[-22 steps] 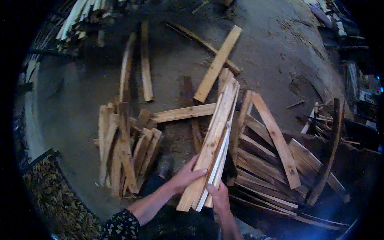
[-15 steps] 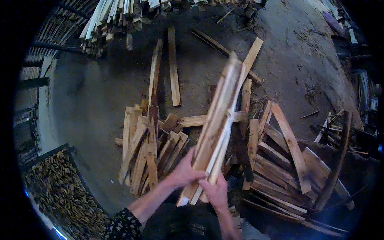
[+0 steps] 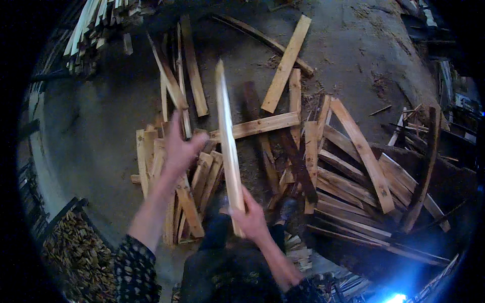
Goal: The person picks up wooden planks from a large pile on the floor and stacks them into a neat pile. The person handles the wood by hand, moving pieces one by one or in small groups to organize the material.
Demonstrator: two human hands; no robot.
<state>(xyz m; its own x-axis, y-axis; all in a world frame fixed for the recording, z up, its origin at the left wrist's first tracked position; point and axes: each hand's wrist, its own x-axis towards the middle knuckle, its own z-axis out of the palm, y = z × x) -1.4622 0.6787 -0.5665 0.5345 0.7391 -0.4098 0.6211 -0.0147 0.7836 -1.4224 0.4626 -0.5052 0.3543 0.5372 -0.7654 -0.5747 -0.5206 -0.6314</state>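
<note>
A single pale wooden slat stands up from my right hand, whose fingers are wrapped round its lower end. To the left, my left hand reaches forward, a little blurred, with thumb spread and nothing in it. Just beyond its fingertips a thin wooden strip slants over other long pieces on the ground. Below the left hand is a pile of short boards. One light board lies crosswise behind the slat.
A stack of split boards fills the right side, with a long plank leaning over it. Another board lies ahead on the dirt floor. A crate of wood chips stands at lower left, and bundled slats at far left.
Both hands held a bundle of slats; now only one slat is in my right hand. My left hand has let go and moved left and forward, where more strips lie. The view has shifted.
</note>
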